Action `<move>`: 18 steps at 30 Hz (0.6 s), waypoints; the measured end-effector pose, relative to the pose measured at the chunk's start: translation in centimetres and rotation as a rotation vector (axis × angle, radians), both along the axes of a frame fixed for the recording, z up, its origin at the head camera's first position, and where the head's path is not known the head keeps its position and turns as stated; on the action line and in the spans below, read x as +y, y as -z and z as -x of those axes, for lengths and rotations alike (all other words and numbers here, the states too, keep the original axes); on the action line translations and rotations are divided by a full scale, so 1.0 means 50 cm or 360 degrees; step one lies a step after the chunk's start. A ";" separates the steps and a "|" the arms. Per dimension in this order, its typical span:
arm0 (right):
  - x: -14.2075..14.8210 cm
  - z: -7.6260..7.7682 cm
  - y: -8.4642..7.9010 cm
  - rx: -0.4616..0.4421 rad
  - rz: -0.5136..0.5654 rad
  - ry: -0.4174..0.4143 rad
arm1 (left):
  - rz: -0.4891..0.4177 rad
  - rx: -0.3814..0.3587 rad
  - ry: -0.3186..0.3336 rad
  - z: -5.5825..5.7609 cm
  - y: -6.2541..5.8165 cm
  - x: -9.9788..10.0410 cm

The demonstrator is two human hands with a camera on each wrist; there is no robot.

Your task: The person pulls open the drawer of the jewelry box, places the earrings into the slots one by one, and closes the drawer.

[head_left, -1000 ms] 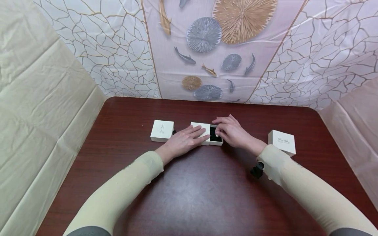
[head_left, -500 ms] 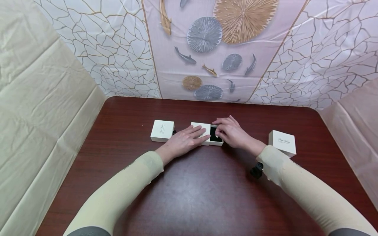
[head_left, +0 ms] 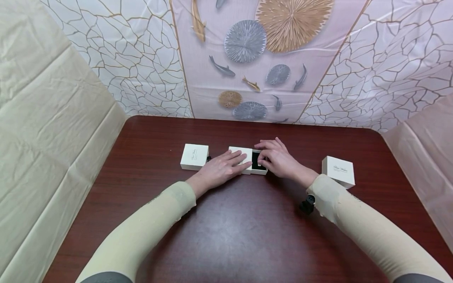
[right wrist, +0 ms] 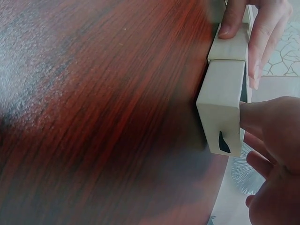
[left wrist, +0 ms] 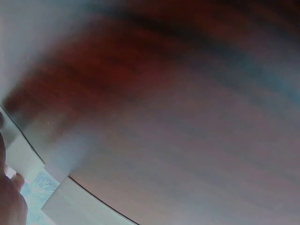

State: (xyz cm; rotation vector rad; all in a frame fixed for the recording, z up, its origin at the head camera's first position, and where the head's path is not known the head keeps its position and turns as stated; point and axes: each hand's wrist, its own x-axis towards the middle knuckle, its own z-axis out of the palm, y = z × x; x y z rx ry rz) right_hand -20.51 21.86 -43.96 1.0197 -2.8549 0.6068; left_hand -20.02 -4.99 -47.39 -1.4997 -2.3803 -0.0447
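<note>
A small white drawer-style box [head_left: 235, 150] lies mid-table, its black-lined tray [head_left: 259, 172] slid partly out to the right. My left hand [head_left: 223, 168] rests on the box's cover with straight fingers. In the right wrist view, the left thumb [right wrist: 229, 26] touches the front wall. My right hand [head_left: 277, 158] is over the tray, thumb and index finger curled together, pinching a tiny shiny piece [head_left: 259, 164] against the black lining. Its kind is too small to tell. The tray's end wall [right wrist: 220, 133] shows a dark ribbon tab. The left wrist view is mostly blurred.
A closed white box [head_left: 194, 156] with dark lettering sits left of the left hand, a dark tab at its side. Another white box [head_left: 338, 171] stands beside the right forearm. The dark red wooden table [head_left: 226, 236] meets patterned cloth walls at the back.
Both hands stay almost in place. The right thumb and index finger shift very slightly over the tray; the boxes keep their positions.
</note>
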 end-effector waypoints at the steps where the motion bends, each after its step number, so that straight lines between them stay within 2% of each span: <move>1: 0.000 0.000 0.000 0.0006 -0.0007 0.0003 | -0.0002 -0.0003 0.0000 0.000 0.000 0.000; 18: -0.001 0.005 0.005 0.0205 -0.0095 0.0006 | 0.0001 -0.0041 -0.0014 0.000 0.000 -0.001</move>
